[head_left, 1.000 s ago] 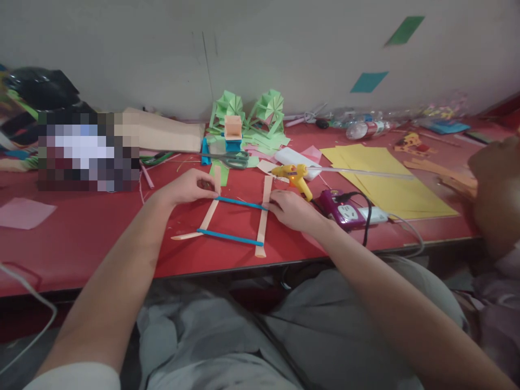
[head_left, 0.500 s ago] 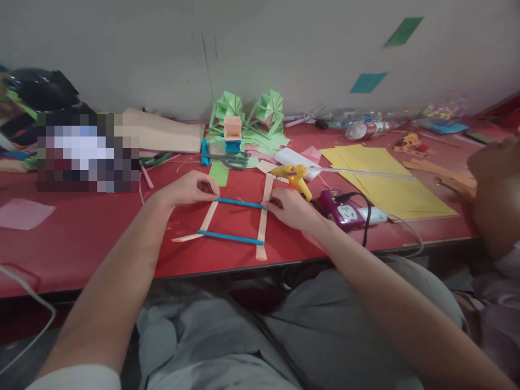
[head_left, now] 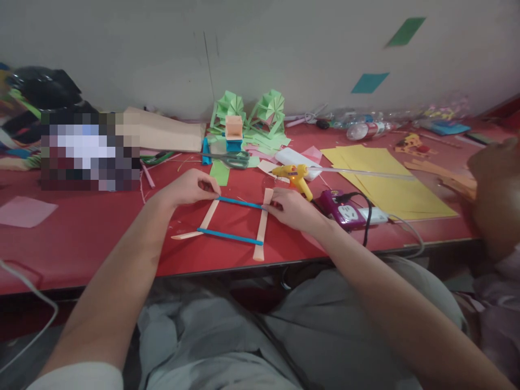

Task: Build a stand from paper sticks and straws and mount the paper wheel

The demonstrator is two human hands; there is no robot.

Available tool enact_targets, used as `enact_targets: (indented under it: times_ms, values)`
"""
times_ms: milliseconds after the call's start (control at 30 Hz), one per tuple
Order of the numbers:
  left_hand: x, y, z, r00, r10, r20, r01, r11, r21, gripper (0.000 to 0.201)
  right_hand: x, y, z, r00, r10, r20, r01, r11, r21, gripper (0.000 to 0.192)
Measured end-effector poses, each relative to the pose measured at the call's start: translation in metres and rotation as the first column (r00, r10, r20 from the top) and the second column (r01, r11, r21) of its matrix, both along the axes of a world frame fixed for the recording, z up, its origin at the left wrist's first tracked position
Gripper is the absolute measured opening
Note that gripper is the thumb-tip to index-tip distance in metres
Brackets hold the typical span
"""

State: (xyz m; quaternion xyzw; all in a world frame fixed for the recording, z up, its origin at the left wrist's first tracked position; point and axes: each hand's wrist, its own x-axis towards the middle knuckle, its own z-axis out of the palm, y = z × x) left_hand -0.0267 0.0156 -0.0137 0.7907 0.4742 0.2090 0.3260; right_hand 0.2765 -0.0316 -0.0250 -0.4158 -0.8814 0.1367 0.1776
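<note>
A frame of thin paper strips lies on the red table, with a far blue strip (head_left: 240,202) and a near blue strip (head_left: 229,237) across two peach strips. My left hand (head_left: 195,187) pinches the frame's far left corner, where the far blue strip meets the left peach strip (head_left: 209,215). At the far right corner, my right hand (head_left: 289,207) has its fingertips closed on the joint of that blue strip and the right peach strip (head_left: 260,233). The near corners are free of my hands. A short peach piece (head_left: 186,236) sticks out at the near left.
A yellow glue gun (head_left: 296,176) with a long clear glue stick lies behind my right hand, beside a purple power socket (head_left: 344,210). Scissors (head_left: 231,158), green folded-paper shapes (head_left: 271,106) and yellow sheets (head_left: 390,184) lie around. Another person's arm (head_left: 498,189) is at right.
The right peach strip's far end has come lower and nearer to my right hand. Both hands stay at the far corners, with only slight finger movement.
</note>
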Motion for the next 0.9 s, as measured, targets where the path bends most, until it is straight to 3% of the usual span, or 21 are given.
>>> enact_targets:
  times_ms: [367,633,900]
  values:
    - [-0.007,-0.001,0.004,0.996,-0.034,-0.086,0.034,0.999,-0.008,0.031,0.001,-0.004,0.008,0.990,0.017,0.137,-0.021,0.999,0.025,0.015]
    - [-0.006,0.000,0.003,0.994,-0.034,-0.101,0.036,0.999,0.014,0.026,0.000,-0.013,0.017,0.970,0.014,0.241,-0.016,1.000,0.008,0.025]
    - [-0.009,-0.007,0.015,0.987,-0.085,-0.139,0.079,0.996,-0.052,0.028,0.001,-0.026,0.025,0.939,-0.010,0.344,0.010,1.000,0.001,0.040]
